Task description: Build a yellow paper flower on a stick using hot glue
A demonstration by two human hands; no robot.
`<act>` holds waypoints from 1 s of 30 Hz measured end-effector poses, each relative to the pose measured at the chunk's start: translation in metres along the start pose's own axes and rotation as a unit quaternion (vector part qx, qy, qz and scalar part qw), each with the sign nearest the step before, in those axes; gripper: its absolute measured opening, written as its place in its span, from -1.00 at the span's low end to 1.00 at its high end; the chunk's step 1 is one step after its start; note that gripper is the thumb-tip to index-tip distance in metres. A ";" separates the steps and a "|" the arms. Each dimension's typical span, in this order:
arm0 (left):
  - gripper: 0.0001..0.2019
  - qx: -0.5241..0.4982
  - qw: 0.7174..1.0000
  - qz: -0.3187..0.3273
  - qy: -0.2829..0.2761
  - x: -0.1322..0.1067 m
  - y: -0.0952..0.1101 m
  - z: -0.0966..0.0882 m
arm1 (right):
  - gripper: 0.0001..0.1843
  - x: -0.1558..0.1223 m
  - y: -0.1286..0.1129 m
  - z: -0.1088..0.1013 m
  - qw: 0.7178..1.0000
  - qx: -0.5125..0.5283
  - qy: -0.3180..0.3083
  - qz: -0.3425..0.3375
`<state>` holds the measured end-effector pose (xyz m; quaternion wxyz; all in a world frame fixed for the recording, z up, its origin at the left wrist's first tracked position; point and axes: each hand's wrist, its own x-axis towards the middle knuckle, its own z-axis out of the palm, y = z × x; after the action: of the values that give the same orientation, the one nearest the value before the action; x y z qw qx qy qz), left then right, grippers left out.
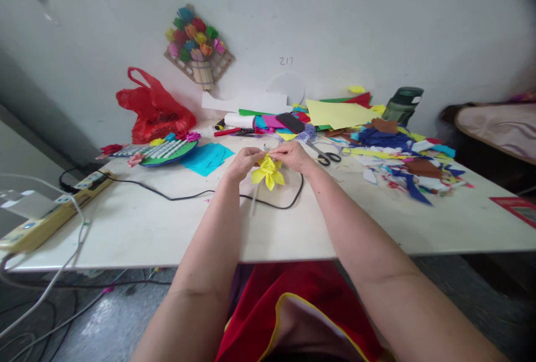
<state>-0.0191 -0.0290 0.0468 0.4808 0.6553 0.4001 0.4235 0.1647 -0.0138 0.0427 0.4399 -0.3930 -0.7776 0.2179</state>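
Over the middle of the white table (pixel 176 228), both my hands pinch a folded yellow paper flower (pixel 268 171). My left hand (pixel 243 162) grips its left side with fingers closed. My right hand (pixel 293 155) holds its top right, fingers closed too. A thin pale stick (pixel 253 201) hangs down from the flower toward the table. Black scissors (pixel 329 155) lie just right of my right hand.
Blue paper sheets (pixel 207 158) and a green tray with paper flowers (pixel 165 151) lie left. A red plastic bag (pixel 153 108) stands behind. Coloured paper scraps (pixel 402 155) cover the right. A yellow power strip (pixel 50 214) and black cable (pixel 184 195) cross the left side. A dark bottle (pixel 402 104) stands at back.
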 end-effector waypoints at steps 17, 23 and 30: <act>-0.63 0.029 1.000 0.000 -0.007 -0.003 0.005 0.003 | -0.73 -0.004 0.003 -0.008 0.995 0.043 -0.086 0.017; -0.62 0.019 1.000 -0.014 0.004 -0.004 0.007 0.005 | -0.65 -0.002 0.002 -0.004 0.997 0.031 -0.073 0.015; -0.63 0.007 0.999 -0.032 0.023 -0.003 0.006 0.005 | -0.75 -0.002 -0.001 -0.002 0.999 -0.036 -0.023 0.018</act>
<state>-0.0148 -0.0347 0.0516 0.4800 0.6357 0.4348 0.4201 0.1664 -0.0156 0.0431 0.4036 -0.4178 -0.7873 0.2065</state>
